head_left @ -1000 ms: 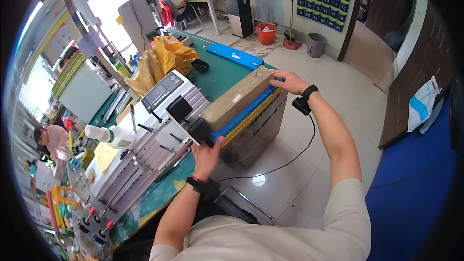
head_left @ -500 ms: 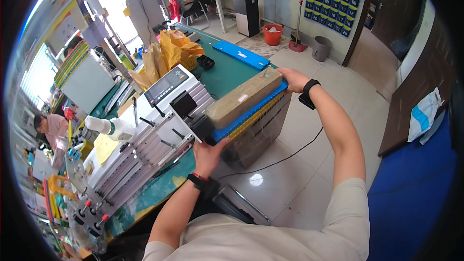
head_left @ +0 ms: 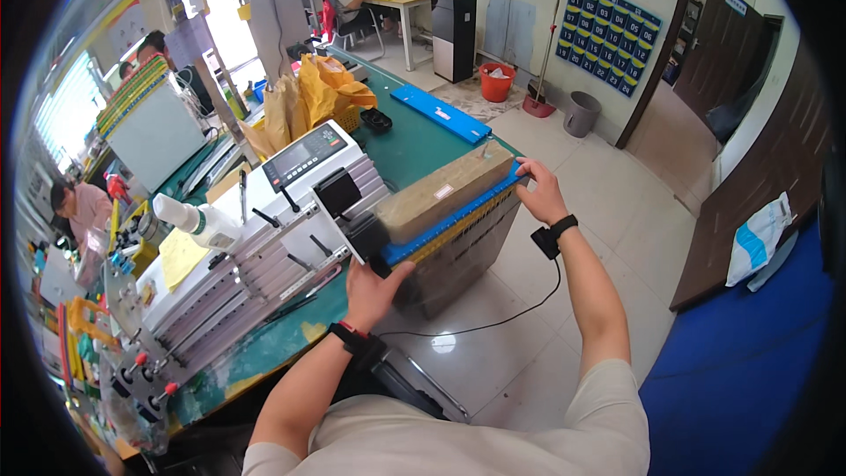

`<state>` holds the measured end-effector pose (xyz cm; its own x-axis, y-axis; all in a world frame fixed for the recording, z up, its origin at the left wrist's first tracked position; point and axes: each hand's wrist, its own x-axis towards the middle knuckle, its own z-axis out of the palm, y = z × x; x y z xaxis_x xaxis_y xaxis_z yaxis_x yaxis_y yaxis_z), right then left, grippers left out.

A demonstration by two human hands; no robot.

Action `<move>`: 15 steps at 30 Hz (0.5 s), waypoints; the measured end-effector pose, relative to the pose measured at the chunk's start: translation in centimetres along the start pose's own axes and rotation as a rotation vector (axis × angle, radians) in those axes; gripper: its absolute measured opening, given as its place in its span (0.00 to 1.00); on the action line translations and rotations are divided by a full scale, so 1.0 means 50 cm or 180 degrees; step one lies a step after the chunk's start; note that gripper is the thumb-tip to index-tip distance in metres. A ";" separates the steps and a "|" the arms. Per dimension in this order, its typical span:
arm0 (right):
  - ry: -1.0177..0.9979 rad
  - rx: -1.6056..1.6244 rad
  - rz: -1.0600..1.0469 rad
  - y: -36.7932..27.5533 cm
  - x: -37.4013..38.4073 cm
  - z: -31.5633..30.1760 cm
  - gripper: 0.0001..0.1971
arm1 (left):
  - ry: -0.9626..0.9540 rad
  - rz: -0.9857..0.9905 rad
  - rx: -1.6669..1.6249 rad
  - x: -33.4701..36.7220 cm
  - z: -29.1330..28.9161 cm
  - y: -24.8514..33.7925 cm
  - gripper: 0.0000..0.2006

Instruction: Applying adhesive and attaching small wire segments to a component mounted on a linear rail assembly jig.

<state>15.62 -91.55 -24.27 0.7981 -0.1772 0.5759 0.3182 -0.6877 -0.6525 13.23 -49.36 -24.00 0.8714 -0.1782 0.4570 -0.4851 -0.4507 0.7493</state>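
A long blue strip (head_left: 441, 231) with a toothed yellow layer beneath it runs along the front of a wooden block (head_left: 449, 192), which bears a small pale label. At the strip's far right corner my right hand (head_left: 539, 189) is closed, thumb and fingers gripping the edge. My left hand (head_left: 370, 293) is around the near left end, its thumb out along the yellow layer. The left fingertips are partly hidden by the black head (head_left: 363, 234) of the white-and-grey machine (head_left: 264, 234). Under the strip stands a large brown box-like body (head_left: 458, 278) in clear wrapping.
A keypad control panel (head_left: 304, 159) tops the machine, and a white bottle (head_left: 198, 222) lies by it. Yellow paper bags (head_left: 322, 88) and a blue panel (head_left: 439, 113) rest on the green bench (head_left: 401, 148). A black cable (head_left: 493, 324) hangs from my right wrist. A chair (head_left: 423, 379) stands close.
My right hand has drawn back slightly from the strip's far end, its fingers now at the corner edge. My left thumb has slid a little lower. The view has shifted slightly.
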 end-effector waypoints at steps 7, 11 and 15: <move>0.0553 -0.0439 -0.0313 -0.032 -0.034 0.024 0.08 | -0.0379 0.0025 0.0485 -0.003 -0.004 -0.008 0.43; 0.0516 -0.0743 -0.0672 -0.040 -0.032 0.028 0.06 | -0.0391 0.0146 0.0653 -0.003 -0.002 0.000 0.43; 0.0446 -0.0781 -0.0694 -0.042 -0.027 0.027 0.05 | -0.0426 0.0168 0.0619 -0.001 -0.002 -0.005 0.41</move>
<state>14.57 -88.93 -24.34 0.6416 -0.0906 0.7616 0.3274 -0.8656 -0.3788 13.32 -49.14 -24.16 0.8533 -0.3146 0.4158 -0.5186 -0.5953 0.6137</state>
